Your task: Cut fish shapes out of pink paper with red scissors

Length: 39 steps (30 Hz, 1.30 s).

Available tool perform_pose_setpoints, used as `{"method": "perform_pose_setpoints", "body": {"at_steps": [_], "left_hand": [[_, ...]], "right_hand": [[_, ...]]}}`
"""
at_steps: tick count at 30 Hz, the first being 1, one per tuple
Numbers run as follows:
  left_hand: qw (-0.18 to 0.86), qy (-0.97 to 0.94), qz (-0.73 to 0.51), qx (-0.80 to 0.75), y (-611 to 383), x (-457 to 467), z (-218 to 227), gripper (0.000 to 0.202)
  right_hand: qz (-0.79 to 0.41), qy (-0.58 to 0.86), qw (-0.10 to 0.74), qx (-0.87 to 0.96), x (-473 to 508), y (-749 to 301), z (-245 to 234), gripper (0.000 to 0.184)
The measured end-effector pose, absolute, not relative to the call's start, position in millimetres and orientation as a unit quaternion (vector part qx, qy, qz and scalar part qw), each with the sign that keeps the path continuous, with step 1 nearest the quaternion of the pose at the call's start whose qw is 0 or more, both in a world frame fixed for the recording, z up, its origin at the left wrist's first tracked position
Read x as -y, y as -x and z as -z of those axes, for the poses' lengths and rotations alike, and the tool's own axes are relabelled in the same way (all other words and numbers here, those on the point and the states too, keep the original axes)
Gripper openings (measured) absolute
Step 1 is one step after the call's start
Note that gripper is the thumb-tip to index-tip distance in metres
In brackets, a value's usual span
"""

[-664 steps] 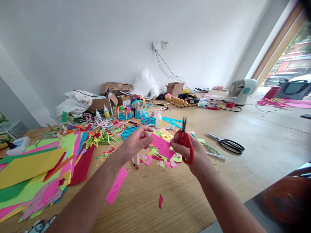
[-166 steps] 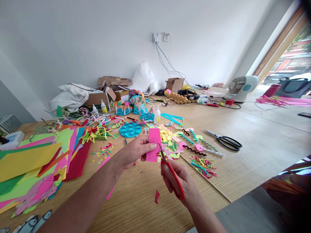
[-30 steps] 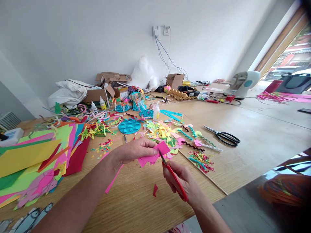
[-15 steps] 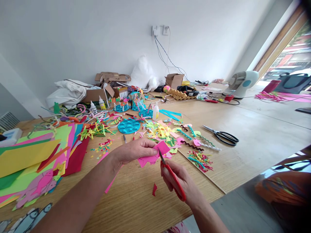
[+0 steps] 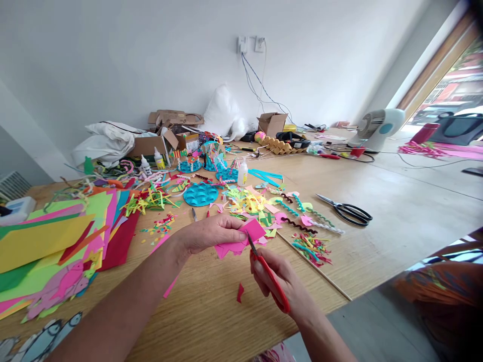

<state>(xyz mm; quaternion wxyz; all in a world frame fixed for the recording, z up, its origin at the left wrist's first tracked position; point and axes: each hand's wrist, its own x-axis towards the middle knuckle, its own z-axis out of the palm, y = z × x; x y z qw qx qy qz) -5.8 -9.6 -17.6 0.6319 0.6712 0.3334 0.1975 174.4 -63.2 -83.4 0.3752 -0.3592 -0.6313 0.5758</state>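
Observation:
My left hand pinches a piece of pink paper between thumb and fingers, over the wooden table. Red-handled scissors are gripped in my right hand, their blades meeting the pink paper close to my left thumb. More of the pink sheet, with a jagged edge, shows beneath my left fingers. A small red paper scrap lies on the table below. Beyond my hands is a heap of yellow and green paper scraps.
Coloured paper sheets are stacked at left. Black-handled scissors lie at right, past a thin wooden stick. A glue bottle stands behind a blue scalloped disc. A white fan stands at the far right.
The whole view has shifted very slightly. Both hands, the pink paper and the red scissors keep nearly the same position.

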Motion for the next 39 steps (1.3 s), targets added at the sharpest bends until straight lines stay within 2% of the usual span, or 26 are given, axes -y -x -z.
{"method": "perform_pose_setpoints", "body": {"at_steps": [9,27,39], "left_hand": [[0.622,-0.685,-0.191,-0.328,7.8,9.5,20.2,0.03],[0.601,-0.699,-0.202,-0.331,7.4,9.3,20.8,0.028],[0.623,-0.688,-0.176,-0.327,9.2,9.0,17.8,0.024]], "right_hand": [[-0.592,0.336,0.378,0.627,61.9,-175.6,81.9,0.04],[-0.575,0.368,0.375,0.626,61.7,-173.4,80.7,0.039],[-0.576,0.38,0.359,0.629,63.3,-176.1,82.0,0.042]]}}
